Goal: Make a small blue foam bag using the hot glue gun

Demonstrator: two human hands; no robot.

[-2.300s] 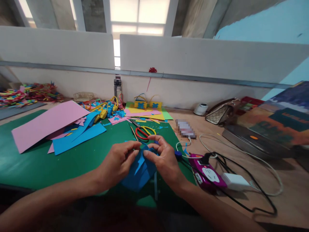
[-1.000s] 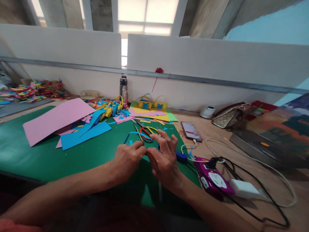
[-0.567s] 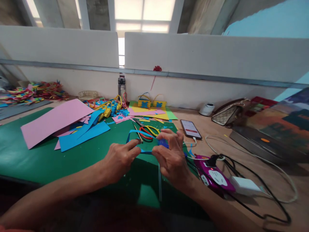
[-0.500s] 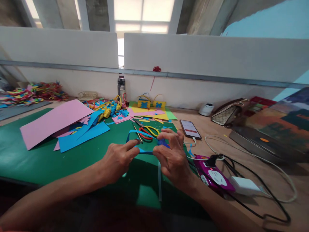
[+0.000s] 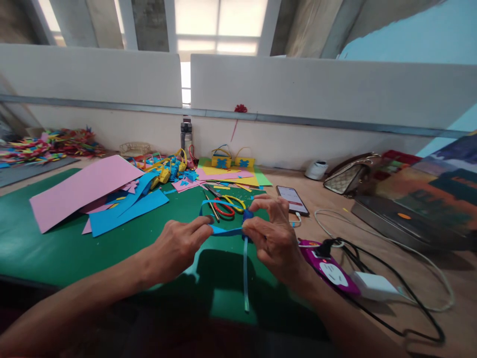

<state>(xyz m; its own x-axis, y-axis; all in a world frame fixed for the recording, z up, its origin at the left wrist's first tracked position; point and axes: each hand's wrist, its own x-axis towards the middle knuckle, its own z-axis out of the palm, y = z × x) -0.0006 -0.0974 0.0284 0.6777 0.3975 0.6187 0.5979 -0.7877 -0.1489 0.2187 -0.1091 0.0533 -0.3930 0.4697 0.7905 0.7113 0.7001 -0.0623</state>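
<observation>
A narrow blue paper strip [image 5: 227, 231] is stretched between my two hands and bends back in a loop over the mat. My left hand [image 5: 182, 243] pinches it at the left end of the loop. At the right, my right hand [image 5: 274, 231] has thumb and fingers closed on the strip. A dark blue thing, which looks like a glue gun [image 5: 247, 216], is partly hidden by my right hand; a translucent stick [image 5: 246, 278] extends from it towards me. Just beyond the loop lie scissors [image 5: 224, 207] with red and yellow handles, beside a thin pointed tool [image 5: 213, 211].
Pink sheets [image 5: 87, 186] and blue sheets [image 5: 128, 211] cover the green mat's [image 5: 33, 248] left part. Small yellow paper bags [image 5: 221, 161] stand at the back. On the right are a phone [image 5: 293, 200], a purple power strip [image 5: 330, 271] with cables, and a handbag [image 5: 346, 176].
My right hand has shifted slightly right, uncovering more of the dark blue thing. The strip between my hands has lengthened a little at the front.
</observation>
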